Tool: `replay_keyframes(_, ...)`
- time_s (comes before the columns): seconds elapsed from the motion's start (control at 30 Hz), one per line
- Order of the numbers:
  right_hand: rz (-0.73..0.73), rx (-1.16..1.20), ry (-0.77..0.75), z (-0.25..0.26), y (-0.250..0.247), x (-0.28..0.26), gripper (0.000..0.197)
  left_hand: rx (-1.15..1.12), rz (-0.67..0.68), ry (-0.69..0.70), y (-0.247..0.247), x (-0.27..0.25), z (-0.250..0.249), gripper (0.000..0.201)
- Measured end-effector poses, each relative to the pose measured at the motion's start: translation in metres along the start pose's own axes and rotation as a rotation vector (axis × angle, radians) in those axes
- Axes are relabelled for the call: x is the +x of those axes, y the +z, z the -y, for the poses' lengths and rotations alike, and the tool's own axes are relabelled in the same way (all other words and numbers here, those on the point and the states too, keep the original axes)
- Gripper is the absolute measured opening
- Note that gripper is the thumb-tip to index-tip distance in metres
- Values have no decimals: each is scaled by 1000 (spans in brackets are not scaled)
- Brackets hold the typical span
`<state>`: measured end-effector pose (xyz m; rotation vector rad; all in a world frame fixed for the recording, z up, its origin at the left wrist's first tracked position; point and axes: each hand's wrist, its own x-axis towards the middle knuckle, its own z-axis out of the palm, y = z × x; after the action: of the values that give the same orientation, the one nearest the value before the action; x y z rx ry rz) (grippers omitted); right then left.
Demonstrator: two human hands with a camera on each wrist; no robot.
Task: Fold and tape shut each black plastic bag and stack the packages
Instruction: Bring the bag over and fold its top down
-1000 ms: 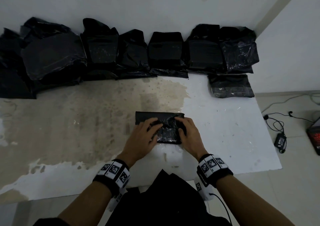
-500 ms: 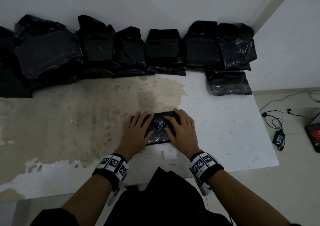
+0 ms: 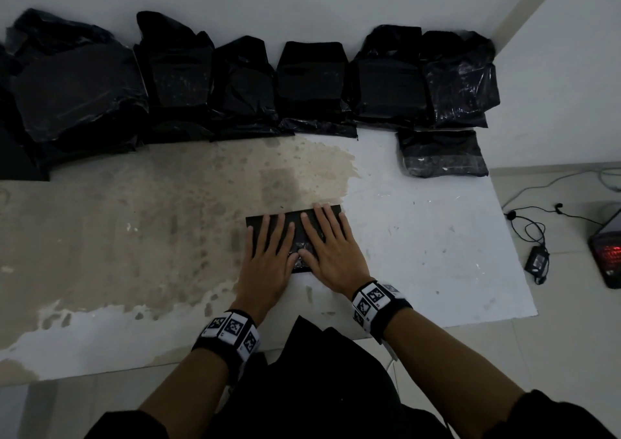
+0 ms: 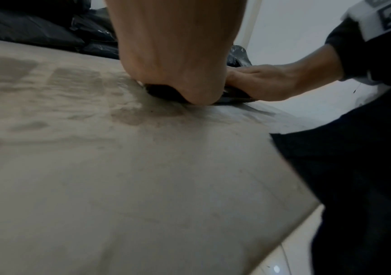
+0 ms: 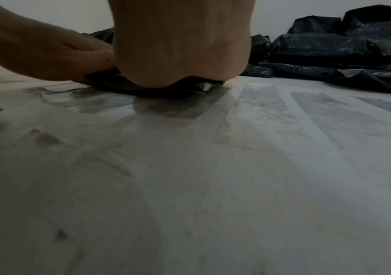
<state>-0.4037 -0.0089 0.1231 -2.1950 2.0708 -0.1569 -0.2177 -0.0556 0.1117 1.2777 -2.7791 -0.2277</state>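
Observation:
A small folded black plastic bag [image 3: 297, 228] lies flat on the table [image 3: 420, 237] just in front of me. My left hand [image 3: 268, 254] presses down on its left half with straight, spread fingers. My right hand [image 3: 327, 247] lies flat on its right half, fingers reaching the far edge. The wrist views show the heels of both hands on the black bag [image 4: 161, 93] [image 5: 180, 87]. A single flat package [image 3: 443, 153] lies at the far right of the table.
A row of bulky black bags [image 3: 242, 86] leans against the back wall. The table's left part is stained brown [image 3: 134, 220]. On the floor at right lie a charger with cables [image 3: 537, 260] and a dark device with red light [image 3: 610, 254].
Both hands went from gripping the crumpled bag with curled fingers to lying flat on it. The bag has been pressed down into a flatter, neater rectangle.

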Motion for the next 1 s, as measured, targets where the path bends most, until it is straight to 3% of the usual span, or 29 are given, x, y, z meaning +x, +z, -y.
replay_keyframes(0.1, 4, -10, -20, -3, 1, 1, 69, -64, 7, -59, 2, -3, -1, 61)
replay_keyframes(0.3, -1, 6, 5, -4, 3, 10, 65, -152, 60, -7, -4, 12, 19, 63)
replay_keyframes(0.6, -17, -52, -78, 13, 6, -1, 62, -104, 15, -16, 1, 11, 14, 59)
replay_keyframes(0.73, -10, -26, -40, 17, 11, -6, 62, -106, -24, -32, 3, -5, -1, 61)
replay_keyframes(0.83, 5, -22, -60, 13, 11, -3, 62, -47, 15, 66, 9, -27, -6, 62)
replay_keyframes(1.0, 38, -44, -85, -1, 8, -6, 66, -50, 63, -6, 6, -32, 8, 66)
